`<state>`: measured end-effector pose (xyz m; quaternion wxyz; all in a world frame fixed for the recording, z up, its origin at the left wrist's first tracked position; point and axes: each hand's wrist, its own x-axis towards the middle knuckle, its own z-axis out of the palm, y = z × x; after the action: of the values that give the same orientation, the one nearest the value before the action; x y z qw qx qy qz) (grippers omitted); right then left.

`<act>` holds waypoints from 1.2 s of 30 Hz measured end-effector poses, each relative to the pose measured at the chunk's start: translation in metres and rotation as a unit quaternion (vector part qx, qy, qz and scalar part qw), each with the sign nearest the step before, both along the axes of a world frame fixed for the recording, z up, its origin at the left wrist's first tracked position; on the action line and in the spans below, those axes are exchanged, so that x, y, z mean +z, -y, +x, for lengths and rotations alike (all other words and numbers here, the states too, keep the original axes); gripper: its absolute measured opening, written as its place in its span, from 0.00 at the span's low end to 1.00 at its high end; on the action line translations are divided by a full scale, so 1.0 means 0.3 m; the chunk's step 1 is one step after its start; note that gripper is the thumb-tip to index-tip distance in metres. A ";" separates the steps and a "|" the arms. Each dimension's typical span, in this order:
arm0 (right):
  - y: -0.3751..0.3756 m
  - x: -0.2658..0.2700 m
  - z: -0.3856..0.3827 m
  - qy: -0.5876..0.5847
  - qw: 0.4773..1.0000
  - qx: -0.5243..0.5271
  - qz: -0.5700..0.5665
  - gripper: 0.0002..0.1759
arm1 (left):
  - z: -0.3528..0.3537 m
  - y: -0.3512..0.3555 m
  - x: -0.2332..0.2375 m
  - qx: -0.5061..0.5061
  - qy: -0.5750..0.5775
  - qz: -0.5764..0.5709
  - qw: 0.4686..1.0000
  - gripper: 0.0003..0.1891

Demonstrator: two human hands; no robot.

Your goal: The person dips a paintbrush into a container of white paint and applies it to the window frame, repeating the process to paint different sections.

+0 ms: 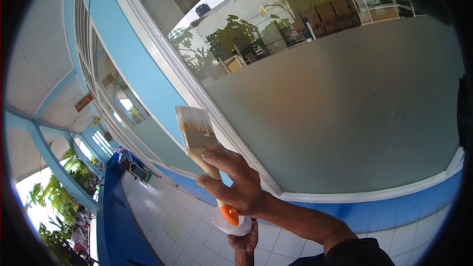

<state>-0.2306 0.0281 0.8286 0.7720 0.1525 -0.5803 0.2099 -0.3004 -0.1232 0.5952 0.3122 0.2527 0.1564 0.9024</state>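
My right hand [235, 177] is closed around the handle of a wide flat paintbrush [199, 133]. The bristles point up and look whitish toward their tips, and the handle's end is orange. Just below it, my left hand [245, 238] grips a round white container [230, 225] from underneath. What is inside the container is hidden by the brush handle and my right hand. Behind the bristles run the light blue wall strip and the white window frame [217, 113]; whether the brush touches either one cannot be made out.
A large window with a frosted lower pane [335, 113] fills the right side, above a dark blue wall base [364, 214]. White floor tiles [187, 226] stretch down a corridor. On the left stand a blue low wall [116, 221] and plants [74, 172]. Signs hang farther along.
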 end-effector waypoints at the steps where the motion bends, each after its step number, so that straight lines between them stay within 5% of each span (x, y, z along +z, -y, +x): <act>1: -0.003 0.042 -0.010 -0.010 1.000 0.003 0.003 0.13 | -0.002 0.000 -0.001 -0.025 0.003 0.004 1.000 0.52; 8: -0.049 0.191 -0.108 -0.049 0.998 -0.029 0.028 0.14 | -0.017 -0.004 -0.006 -0.071 0.035 0.022 0.997 0.55; 20: -0.054 0.026 -0.030 0.016 0.997 -0.074 -0.002 0.17 | 0.003 -0.003 0.012 -0.066 0.036 0.004 0.997 0.54; 24: -0.010 0.023 0.012 0.013 0.999 -0.044 -0.005 0.18 | 0.031 -0.004 0.024 -0.014 0.030 -0.009 0.999 0.54; 36: -0.042 0.025 -0.079 0.016 0.998 -0.052 -0.013 0.16 | -0.004 0.008 -0.001 -0.063 0.034 -0.019 0.997 0.56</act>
<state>-0.2543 0.0406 0.8361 0.7745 0.1084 -0.5970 0.1791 -0.3016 -0.1256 0.5949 0.3782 0.2255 0.1464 0.8858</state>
